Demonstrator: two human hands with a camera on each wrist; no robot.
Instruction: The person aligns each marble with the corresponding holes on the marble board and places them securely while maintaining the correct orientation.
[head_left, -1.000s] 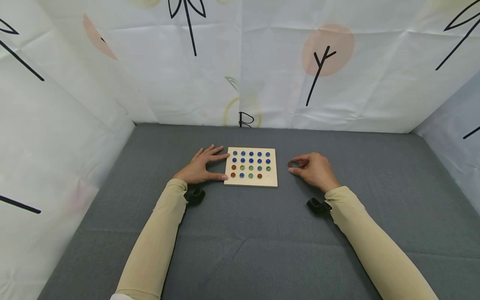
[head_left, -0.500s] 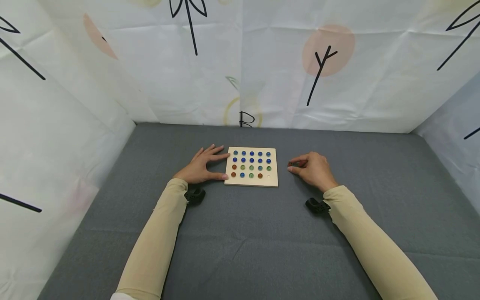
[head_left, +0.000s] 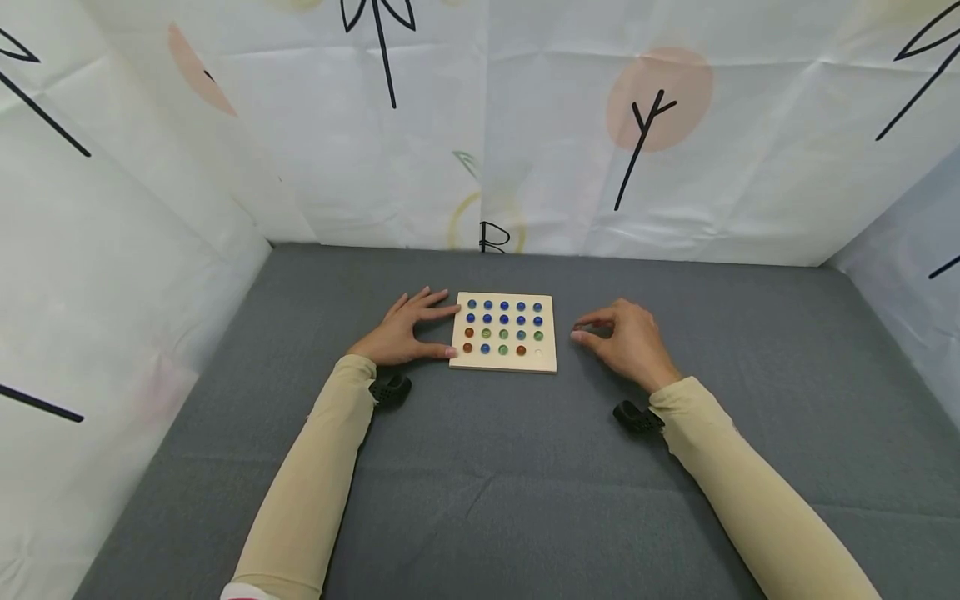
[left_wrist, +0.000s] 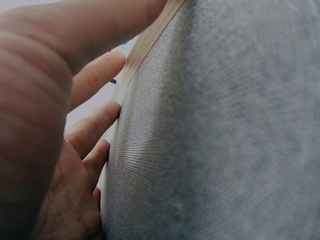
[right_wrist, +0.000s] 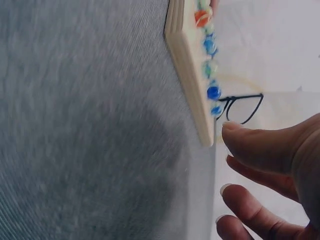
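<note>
A pale wooden board [head_left: 455, 340] lies on the grey cloth, with rows of blue, green and reddish-brown glass marbles [head_left: 504, 320] in its hollows. The hollow [head_left: 537, 352] at its front right corner holds no marble. My left hand [head_left: 397, 335] touches the board's left side with thumb and index finger spread and fairly straight; the left wrist view shows the thumb along the board's edge [left_wrist: 150, 42]. Right of the board, my right hand [head_left: 626, 340] pinches a small reddish marble between thumb and index fingertips. That marble is now mostly hidden by the fingers, also in the right wrist view.
Grey cloth [head_left: 480, 483] covers the table. White printed sheets [head_left: 555, 125] hang behind it and at both sides. A black wrist device [head_left: 390, 392] sits at the left wrist, and another [head_left: 637, 417] at the right.
My right hand has closed its fingertips further over the marble and shifted slightly left, toward the board. The left hand and the board keep their places.
</note>
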